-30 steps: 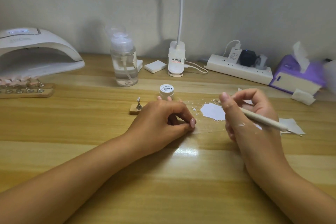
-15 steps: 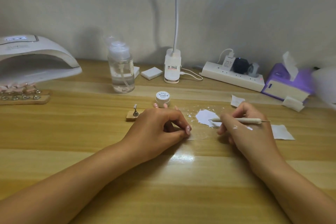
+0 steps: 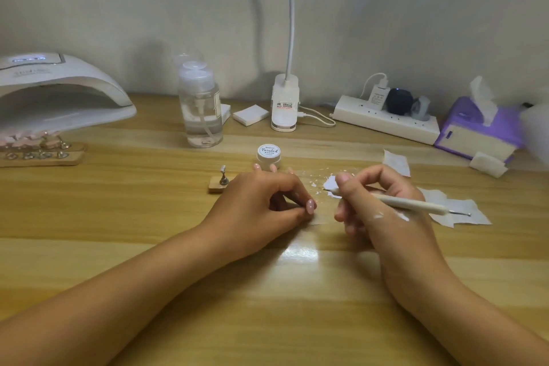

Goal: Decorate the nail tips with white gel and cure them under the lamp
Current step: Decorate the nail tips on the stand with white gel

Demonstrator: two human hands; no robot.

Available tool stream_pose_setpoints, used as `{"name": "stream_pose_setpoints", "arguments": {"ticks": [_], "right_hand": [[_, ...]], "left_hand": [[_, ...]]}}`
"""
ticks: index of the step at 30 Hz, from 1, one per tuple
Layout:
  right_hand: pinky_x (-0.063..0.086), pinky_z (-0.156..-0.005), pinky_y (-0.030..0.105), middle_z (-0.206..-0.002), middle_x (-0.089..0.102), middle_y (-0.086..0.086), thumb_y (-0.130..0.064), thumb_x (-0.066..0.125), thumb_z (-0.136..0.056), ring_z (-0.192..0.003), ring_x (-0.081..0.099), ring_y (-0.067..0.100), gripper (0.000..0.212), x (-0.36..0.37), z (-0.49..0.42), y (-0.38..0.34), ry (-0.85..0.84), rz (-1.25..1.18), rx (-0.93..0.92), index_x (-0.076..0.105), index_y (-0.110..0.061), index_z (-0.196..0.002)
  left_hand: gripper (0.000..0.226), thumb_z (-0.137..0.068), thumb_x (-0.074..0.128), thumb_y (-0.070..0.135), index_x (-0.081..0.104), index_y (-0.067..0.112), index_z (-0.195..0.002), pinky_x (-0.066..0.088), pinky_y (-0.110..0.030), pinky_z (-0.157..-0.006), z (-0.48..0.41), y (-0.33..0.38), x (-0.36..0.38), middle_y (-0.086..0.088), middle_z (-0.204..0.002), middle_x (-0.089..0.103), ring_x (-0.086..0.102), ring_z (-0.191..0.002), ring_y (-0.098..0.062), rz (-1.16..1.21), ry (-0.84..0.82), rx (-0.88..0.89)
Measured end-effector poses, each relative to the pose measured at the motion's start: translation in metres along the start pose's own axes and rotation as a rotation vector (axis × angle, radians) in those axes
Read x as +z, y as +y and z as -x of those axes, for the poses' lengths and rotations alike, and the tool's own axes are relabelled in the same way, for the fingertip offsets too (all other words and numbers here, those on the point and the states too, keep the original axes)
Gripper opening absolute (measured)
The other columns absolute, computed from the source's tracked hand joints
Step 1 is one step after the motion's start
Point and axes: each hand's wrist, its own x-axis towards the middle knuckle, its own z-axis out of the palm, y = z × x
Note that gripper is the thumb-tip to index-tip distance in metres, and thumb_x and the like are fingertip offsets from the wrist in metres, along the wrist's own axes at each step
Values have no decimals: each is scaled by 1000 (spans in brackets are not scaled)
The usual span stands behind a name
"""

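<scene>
Ragged white gel patch (image 3: 330, 183), small flecks (image 3: 313, 184) beside

Home nail desk: curing lamp (image 3: 59, 89), gel pot (image 3: 269, 154), tissue box (image 3: 478, 128), power strip (image 3: 386, 120).

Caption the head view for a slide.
Right hand holds a white pen, tip at the white gel; left hand rests curled on the table.

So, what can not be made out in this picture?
Head view:
- What the left hand pinches, if anything: hidden by the hand itself.
- Nail tips by the lamp: blurred, cut by the left edge.
- Jar small print: too small.
- White thing at right edge: blurred, cut off.
</scene>
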Motion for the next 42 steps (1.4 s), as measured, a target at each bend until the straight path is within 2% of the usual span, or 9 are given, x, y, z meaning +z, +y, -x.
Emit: {"name": "stream_pose_setpoints", "arguments": {"ticks": [2,4,7,15,23,29,33,38,42], "right_hand": [[46,-43,19,-56,67,10,-15,71,-89,-43,56,12,24,1,0,1,-5,-19,8,52,-15,-74],[46,-43,20,-52,65,12,-11,74,-82,-43,57,13,34,1,0,2,-35,1,5,51,-22,-60],[42,-41,21,-46,60,11,-18,62,-66,-41,52,14,18,1,0,3,-80,80,6,48,-21,-54],[44,-43,19,-50,64,13,-18,61,-66,-41,53,13,17,2,-2,6,-98,125,2,48,-21,-55],[44,-43,20,-52,65,15,-19,62,-67,-41,54,14,16,2,-2,7,-116,123,0,50,-21,-56],[45,-44,21,-52,65,15,-19,62,-67,-43,54,15,15,3,-3,6,-124,130,3,50,-20,-57],[44,-42,20,-51,64,16,-17,61,-67,-41,53,14,17,3,-3,6,-110,111,0,48,-19,-56],[44,-43,21,-52,65,15,-19,61,-67,-42,54,15,14,3,-3,7,-119,136,-4,50,-18,-59],[44,-42,21,-52,64,16,-18,61,-66,-41,52,15,15,3,-3,6,-108,127,2,48,-19,-57]], "left_hand": [[23,-81,78,14,68,34,-75,27,-39,-115,1,-1,1,36,-57,57,56,-54,5,18,-2,5],[19,-81,78,15,70,31,-76,34,-21,-102,1,-2,1,36,-57,57,54,-53,5,18,-4,11],[11,-82,78,19,73,28,-79,33,-8,-78,0,-2,0,36,-58,57,54,-53,5,5,-11,0],[24,-81,78,15,66,36,-76,34,-9,-92,0,-2,0,36,-56,56,54,-53,7,-6,-8,20],[26,-80,78,15,66,37,-75,33,-4,-83,-1,-3,0,36,-57,57,55,-54,4,-28,0,34],[16,-81,78,15,71,30,-77,39,-11,-83,0,-2,-1,36,-57,58,55,-53,5,-19,-11,29],[12,-81,78,15,73,25,-78,26,-4,-101,-1,-2,0,37,-56,57,56,-52,6,-28,-10,17],[14,-81,78,14,72,26,-77,21,3,-96,-1,-2,-1,36,-55,56,56,-52,7,-36,-2,18],[14,-81,78,14,72,26,-77,14,-1,-106,-1,-1,0,35,-54,56,55,-52,7,-34,-1,7]]}}
